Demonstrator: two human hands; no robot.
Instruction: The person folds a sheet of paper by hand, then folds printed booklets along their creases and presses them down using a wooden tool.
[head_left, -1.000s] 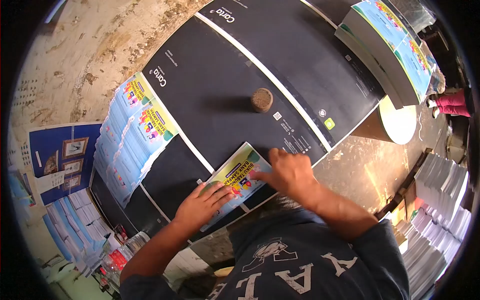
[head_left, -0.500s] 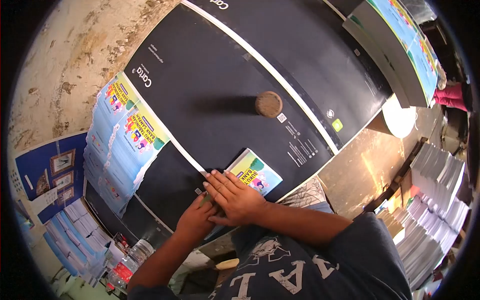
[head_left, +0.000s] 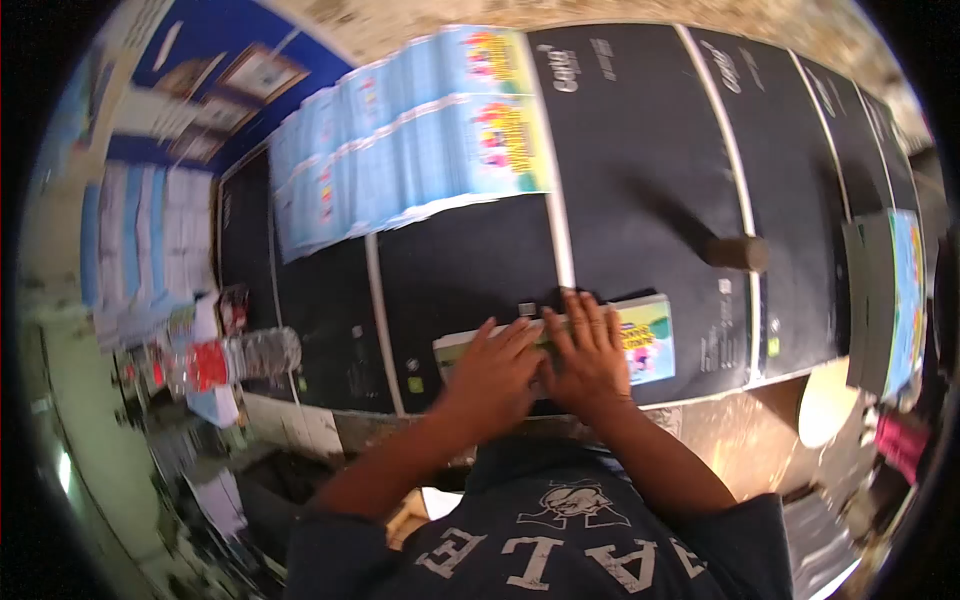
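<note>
Your left hand [head_left: 490, 375], fingers extended, your right hand [head_left: 592, 358], flat, now beside it, formerly atop, both on near-side Buku Tabungan cover [head_left: 652, 335]

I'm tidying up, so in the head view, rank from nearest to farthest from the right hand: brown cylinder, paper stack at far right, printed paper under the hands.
From the right hand:
1. Printed paper, directly under it.
2. Brown cylinder, ahead and to the right.
3. Paper stack, far right.
</note>
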